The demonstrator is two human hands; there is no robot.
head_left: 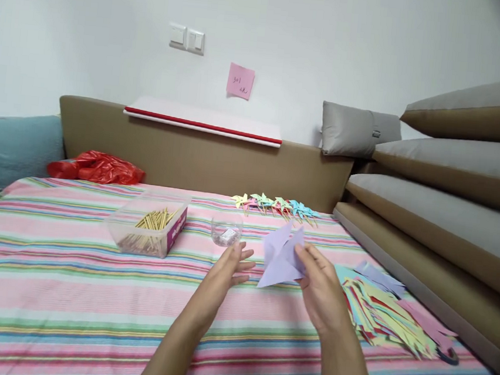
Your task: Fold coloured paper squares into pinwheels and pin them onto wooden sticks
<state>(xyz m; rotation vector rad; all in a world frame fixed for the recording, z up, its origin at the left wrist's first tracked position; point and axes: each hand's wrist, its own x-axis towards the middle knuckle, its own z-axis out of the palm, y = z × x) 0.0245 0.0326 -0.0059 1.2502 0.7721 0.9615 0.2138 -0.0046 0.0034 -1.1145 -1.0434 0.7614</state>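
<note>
A sheet of purple paper [279,261], cut with slits and partly folded, is pinched in my right hand [321,281] between thumb and fingers. My left hand [227,269] is apart from it on the left, its fingers stretched out and spread with nothing in them. Just beyond that hand stands a small clear round tub [216,231] with small things and a white label inside. Farther left is a clear plastic box [127,227] holding many thin wooden sticks [155,221].
Finished paper pinwheels [282,205] lie at the back. A pile of coloured paper pieces [390,313] is on the right, beside stacked cushions [446,209]. A red plastic bag [101,167] lies back left on the striped cloth [66,299].
</note>
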